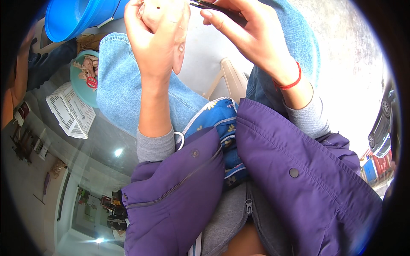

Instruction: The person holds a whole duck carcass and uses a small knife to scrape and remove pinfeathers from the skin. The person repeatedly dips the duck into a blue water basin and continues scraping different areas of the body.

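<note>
At the top edge, my left hand [150, 47] is closed around a pale, plucked duck head [181, 45]. Its bill points down toward me beside my wrist, and a small dark eye spot shows near the top. Part of the head lies behind my fingers and beyond the picture's edge. My right hand [252, 32] grips a slim black tool [226, 14], thumb along its near side. The tool's thin tip reaches close to the duck head; I cannot tell whether they touch, nor the tool's exact kind.
A green basin [79, 87] at the left holds pale poultry pieces and red-handled scissors [92, 82]. Beside it sit a white plastic crate [70, 110] and, above, a blue bucket [68, 21]. Another person's arm [17, 91] shows at far left. A beige stool [230, 79] stands beyond my knees.
</note>
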Tool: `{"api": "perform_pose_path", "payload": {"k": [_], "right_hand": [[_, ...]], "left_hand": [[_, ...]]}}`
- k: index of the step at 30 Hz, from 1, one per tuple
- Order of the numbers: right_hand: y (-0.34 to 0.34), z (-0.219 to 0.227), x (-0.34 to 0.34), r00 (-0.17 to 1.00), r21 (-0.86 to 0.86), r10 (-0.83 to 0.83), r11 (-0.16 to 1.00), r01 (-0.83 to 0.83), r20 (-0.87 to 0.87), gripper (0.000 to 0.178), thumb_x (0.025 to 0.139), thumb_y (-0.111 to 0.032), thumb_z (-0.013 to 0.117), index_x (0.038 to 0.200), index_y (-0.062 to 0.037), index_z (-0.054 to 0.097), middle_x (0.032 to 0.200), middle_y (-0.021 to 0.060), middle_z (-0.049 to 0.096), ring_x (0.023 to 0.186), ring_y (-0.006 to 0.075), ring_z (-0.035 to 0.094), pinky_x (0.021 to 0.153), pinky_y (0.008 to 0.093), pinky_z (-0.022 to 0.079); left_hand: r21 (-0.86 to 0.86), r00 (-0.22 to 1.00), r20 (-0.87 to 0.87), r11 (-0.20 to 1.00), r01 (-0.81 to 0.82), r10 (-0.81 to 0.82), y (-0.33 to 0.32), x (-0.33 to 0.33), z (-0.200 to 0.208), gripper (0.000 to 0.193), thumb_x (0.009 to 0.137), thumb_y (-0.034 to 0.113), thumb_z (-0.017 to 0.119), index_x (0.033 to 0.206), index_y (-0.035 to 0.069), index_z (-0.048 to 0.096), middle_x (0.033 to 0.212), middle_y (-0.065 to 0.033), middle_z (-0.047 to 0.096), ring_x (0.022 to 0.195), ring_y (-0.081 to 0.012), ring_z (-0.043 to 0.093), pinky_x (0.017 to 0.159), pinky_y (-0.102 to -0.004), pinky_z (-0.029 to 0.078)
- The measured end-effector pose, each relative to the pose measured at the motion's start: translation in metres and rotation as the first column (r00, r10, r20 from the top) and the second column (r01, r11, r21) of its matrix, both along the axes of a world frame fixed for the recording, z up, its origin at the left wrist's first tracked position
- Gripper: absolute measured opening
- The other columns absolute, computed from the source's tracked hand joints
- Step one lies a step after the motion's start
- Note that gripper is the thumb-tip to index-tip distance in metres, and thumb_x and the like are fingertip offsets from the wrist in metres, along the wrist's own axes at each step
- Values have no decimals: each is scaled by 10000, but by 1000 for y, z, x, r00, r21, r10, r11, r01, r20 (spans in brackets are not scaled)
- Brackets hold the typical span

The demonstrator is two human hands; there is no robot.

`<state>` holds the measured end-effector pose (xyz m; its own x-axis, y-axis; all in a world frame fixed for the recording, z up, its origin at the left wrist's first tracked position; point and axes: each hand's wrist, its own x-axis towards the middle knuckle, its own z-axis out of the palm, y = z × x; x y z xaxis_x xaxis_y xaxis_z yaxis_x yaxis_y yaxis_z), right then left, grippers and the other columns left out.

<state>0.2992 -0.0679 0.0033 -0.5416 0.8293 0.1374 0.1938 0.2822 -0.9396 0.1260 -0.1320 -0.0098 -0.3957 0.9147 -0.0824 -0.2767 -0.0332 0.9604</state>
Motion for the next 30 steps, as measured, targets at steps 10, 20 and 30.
{"api": "perform_pose_path", "payload": {"k": [10,20,30], "right_hand": [[1,-12,1,1000,130,-14,991,11,19,209,923,-74,714,1113,-11,655,853,138,689,699,214,669,639,312,518],[0,1,3,996,283,-27,959,2,85,215,858,-38,766,1068,-60,726,885,107,710,745,254,685,659,316,536],[4,4,1,995,402,-14,915,-26,98,257,861,-39,801,1109,-74,746,879,68,711,726,180,666,633,275,520]], "left_hand": [[101,997,-20,992,78,-77,-1,-7,-18,506,962,163,570,1394,-53,420,1145,-152,592,987,-195,604,910,-301,509],[21,960,-280,999,28,-21,1,-12,-16,644,829,231,570,1395,-49,445,1245,-177,586,1149,-229,619,996,-343,530],[-3,954,-296,999,53,-51,2,-9,-11,657,794,202,586,1388,-50,462,1260,-189,578,1160,-235,620,1007,-356,532]]}}
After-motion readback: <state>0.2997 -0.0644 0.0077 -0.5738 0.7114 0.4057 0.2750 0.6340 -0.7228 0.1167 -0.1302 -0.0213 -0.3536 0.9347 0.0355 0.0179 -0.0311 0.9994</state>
